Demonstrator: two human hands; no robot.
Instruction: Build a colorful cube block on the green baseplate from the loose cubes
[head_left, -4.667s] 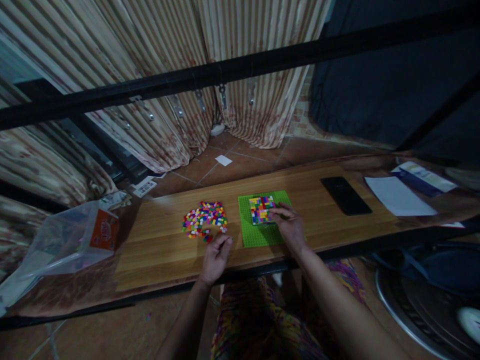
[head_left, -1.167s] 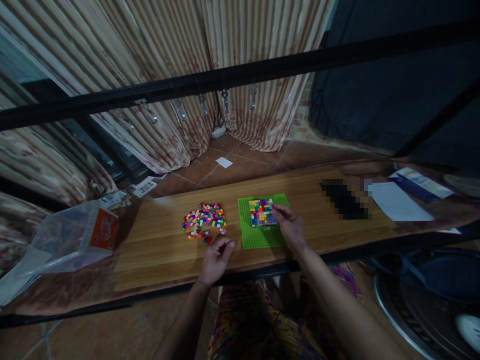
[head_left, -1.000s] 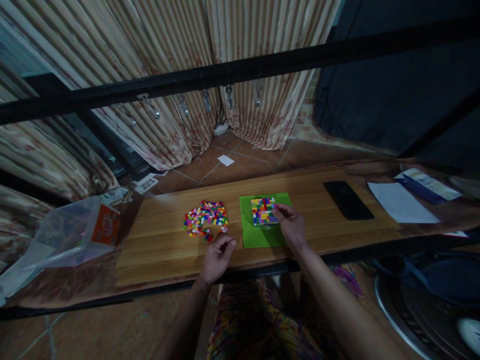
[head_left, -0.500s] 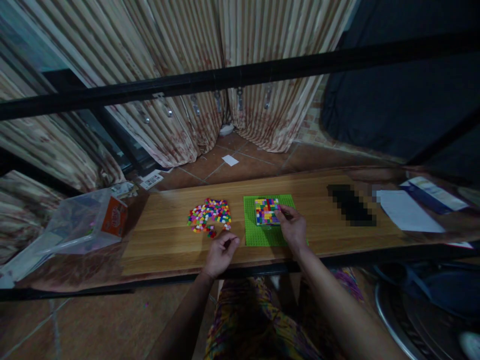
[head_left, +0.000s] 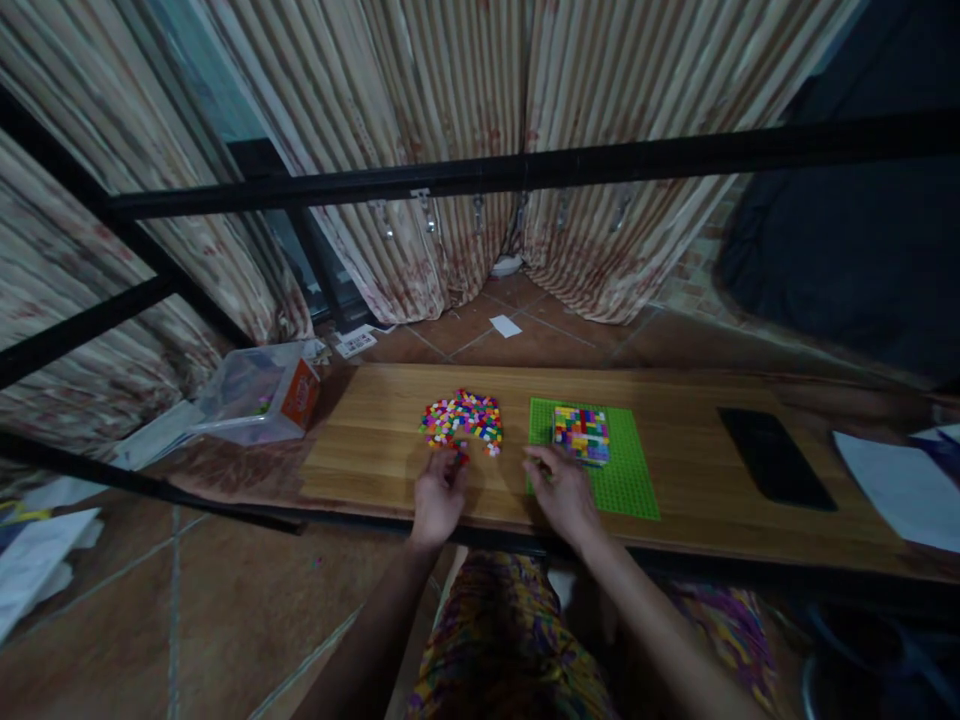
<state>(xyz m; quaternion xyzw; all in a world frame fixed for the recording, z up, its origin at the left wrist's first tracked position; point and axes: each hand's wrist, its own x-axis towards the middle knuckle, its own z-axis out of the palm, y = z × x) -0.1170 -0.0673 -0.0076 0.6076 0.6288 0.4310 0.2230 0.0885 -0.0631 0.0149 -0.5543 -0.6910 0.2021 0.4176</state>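
Note:
My left hand is at the near edge of a pile of small coloured toy bricks. Its thumb and index finger are pinched beside a few red bricks, and what lies between the fingertips is too small to make out. A green studded baseplate lies to the right of the pile. On it stands a block of many-coloured bricks built up in a square. My right hand is over the baseplate's near left corner, thumb and fingers apart, with nothing visible in it.
The wooden board lies along a narrow table. A clear plastic box with an orange label stands at the left end. A black phone-like slab and white paper lie on the right. A black metal bar crosses beyond the table.
My right hand has left the brick block and moved left toward the baseplate's edge, its fingers opening. My left hand has moved up to the red bricks. The view has shifted left.

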